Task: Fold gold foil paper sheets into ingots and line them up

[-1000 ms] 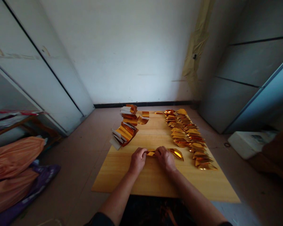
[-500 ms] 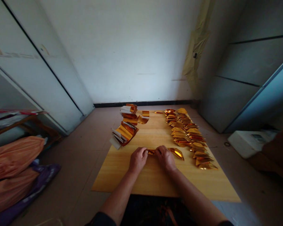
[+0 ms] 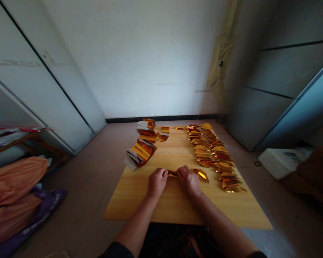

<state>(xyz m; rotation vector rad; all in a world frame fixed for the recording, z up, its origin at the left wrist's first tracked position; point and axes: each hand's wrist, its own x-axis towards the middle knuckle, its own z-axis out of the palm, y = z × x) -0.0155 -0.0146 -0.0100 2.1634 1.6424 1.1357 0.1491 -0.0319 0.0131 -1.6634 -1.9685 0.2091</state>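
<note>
A narrow strip of folded gold foil paper [image 3: 172,173] spans the gap between my two hands, low over the wooden board. My left hand [image 3: 157,182] is closed on its left end, fingertips pinched together. The other end is gripped by my right hand [image 3: 188,180], whose curled fingers hide part of it. Just right of that hand lies a folded gold paper piece [image 3: 201,175], its left part covered by the hand. Stacks of curled gold foil sheets [image 3: 142,152] with pale backs lie at the board's left side.
Rows of folded gold paper pieces [image 3: 204,152] run down the right of the wooden board [image 3: 140,206]. Behind it stands a white wall [image 3: 150,71]. Grey cabinets flank both sides. Orange cloth [image 3: 16,179] lies at left, a white box [image 3: 274,163] at right.
The view has shifted slightly, moving the whole scene a little left. Both hands keep their hold on the foil strip, with hardly any movement; the strip looks slightly smoother.
</note>
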